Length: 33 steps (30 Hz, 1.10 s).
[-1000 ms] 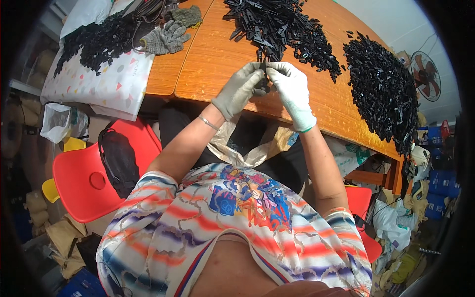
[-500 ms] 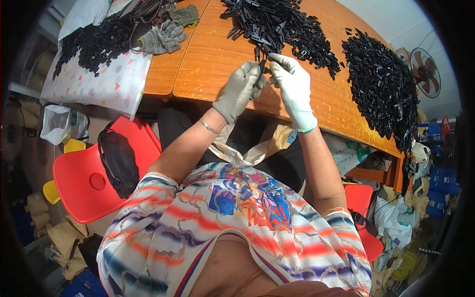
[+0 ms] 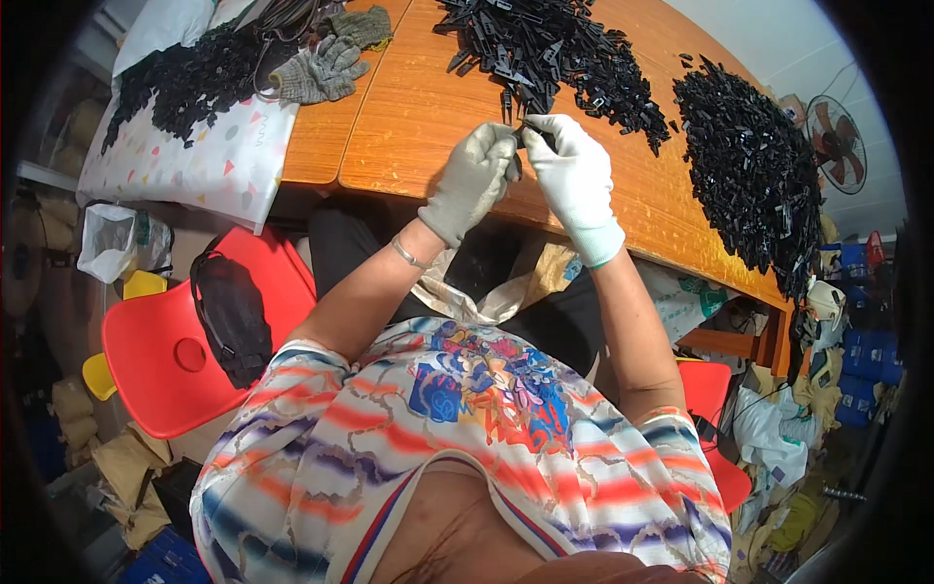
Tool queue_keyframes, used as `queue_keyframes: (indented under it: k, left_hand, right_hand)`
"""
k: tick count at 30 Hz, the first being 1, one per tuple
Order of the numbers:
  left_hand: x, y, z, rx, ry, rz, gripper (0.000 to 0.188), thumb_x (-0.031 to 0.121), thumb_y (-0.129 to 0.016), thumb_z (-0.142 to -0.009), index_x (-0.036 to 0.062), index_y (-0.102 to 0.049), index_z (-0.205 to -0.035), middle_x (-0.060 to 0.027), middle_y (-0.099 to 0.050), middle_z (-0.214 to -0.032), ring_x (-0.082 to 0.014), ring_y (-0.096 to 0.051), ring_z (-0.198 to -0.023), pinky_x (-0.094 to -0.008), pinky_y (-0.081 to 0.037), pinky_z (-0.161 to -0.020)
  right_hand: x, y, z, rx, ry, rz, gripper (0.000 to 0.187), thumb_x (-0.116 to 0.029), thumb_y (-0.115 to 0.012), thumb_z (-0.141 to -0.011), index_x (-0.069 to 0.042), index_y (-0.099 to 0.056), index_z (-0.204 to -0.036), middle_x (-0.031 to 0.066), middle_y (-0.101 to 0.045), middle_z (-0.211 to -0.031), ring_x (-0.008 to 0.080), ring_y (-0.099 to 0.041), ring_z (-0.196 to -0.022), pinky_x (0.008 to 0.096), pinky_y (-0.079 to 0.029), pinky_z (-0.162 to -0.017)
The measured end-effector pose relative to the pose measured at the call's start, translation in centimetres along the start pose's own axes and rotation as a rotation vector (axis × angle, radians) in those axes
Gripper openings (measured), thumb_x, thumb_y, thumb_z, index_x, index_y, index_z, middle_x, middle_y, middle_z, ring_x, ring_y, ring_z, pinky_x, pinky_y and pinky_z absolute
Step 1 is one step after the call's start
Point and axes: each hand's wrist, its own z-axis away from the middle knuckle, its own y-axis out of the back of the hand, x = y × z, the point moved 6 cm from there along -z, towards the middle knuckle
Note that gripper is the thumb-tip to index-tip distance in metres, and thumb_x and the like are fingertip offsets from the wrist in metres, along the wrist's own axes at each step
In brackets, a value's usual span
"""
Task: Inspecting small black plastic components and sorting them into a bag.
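Both my hands wear whitish work gloves and meet over the near edge of the wooden table. My left hand [image 3: 471,183] is closed, pinching a small black plastic part [image 3: 518,132] between thumb and fingers. Close against it, my right hand [image 3: 572,173] grips at the same spot with its fingertips. The gloves cover most of the part, so I cannot tell whether it is one piece or two. Just beyond my fingertips, a heap of long black plastic pieces [image 3: 520,54] spreads over the table [image 3: 399,136].
On the right lies a big heap of small black parts [image 3: 749,161], with a fan [image 3: 836,144] behind it. At left, more black pieces [image 3: 185,92] rest on a patterned sheet [image 3: 219,165], beside grey knitted gloves [image 3: 326,73]. A red chair [image 3: 146,336] holds a black bag [image 3: 233,321].
My right fingers have curled in and drawn closer to the left hand. The black piece that stuck up between them is now mostly covered by the gloves.
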Motion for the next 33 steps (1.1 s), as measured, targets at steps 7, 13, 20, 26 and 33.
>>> queue_keyframes:
  k: [7, 13, 20, 26, 33]
  left_hand:
    - [0.4, -0.1, 0.4, 0.103, -0.024, 0.1, 0.017, 0.022, -0.048, -0.099, 0.0056, -0.054, -0.102, 0.003, -0.051, -0.068, 0.0002, -0.039, -0.051, -0.0147, -0.03, -0.044]
    - [-0.5, 0.3, 0.1, 0.272, -0.04, 0.245, 0.02, 0.025, -0.048, -0.098, 0.0081, -0.056, -0.093, 0.0064, -0.045, -0.064, -0.0006, -0.036, -0.047, -0.0163, -0.028, -0.04]
    - [-1.3, 0.5, -1.3, 0.259, 0.016, 0.133, 0.023, 0.027, -0.046, -0.099, 0.0104, -0.054, -0.085, 0.0061, -0.043, -0.062, -0.0019, -0.033, -0.045, -0.019, -0.026, -0.04]
    - [0.2, -0.7, -1.3, -0.027, 0.025, 0.077, 0.022, 0.024, -0.047, -0.099, 0.0037, -0.053, -0.104, 0.0017, -0.05, -0.073, -0.0034, -0.04, -0.053, -0.0166, -0.031, -0.045]
    - [-2.1, 0.9, 0.3, -0.051, 0.161, 0.156, 0.026, 0.015, -0.049, -0.097, 0.0003, -0.05, -0.119, -0.0015, -0.057, -0.08, -0.0032, -0.046, -0.056, -0.0148, -0.036, -0.049]
  right_hand:
    - [-2.8, 0.0, 0.5, 0.101, 0.382, 0.347, 0.013, -0.017, -0.065, -0.084, -0.008, -0.065, -0.092, 0.0114, -0.066, -0.079, 0.0291, -0.066, -0.071, 0.0351, -0.052, -0.064]
    - [-3.6, -1.4, 0.0, 0.034, 0.44, 0.418, 0.009, -0.017, -0.066, -0.08, -0.01, -0.062, -0.084, 0.0133, -0.062, -0.073, 0.0322, -0.063, -0.064, 0.0389, -0.049, -0.057]
    - [-1.8, -1.7, -0.7, 0.028, 0.365, 0.463, 0.01, -0.019, -0.064, -0.081, -0.01, -0.06, -0.08, 0.014, -0.063, -0.071, 0.0342, -0.062, -0.065, 0.0411, -0.049, -0.059]
    - [1.9, 0.9, -1.4, 0.044, -0.031, 0.146, 0.022, -0.027, -0.059, -0.086, -0.009, -0.067, -0.096, 0.0138, -0.068, -0.087, 0.0255, -0.066, -0.075, 0.0324, -0.051, -0.073]
    - [0.7, 1.8, 1.7, -0.313, 0.077, -0.217, 0.027, -0.023, -0.059, -0.092, -0.003, -0.063, -0.109, 0.0009, -0.062, -0.091, 0.0092, -0.06, -0.079, 0.0235, -0.05, -0.066]
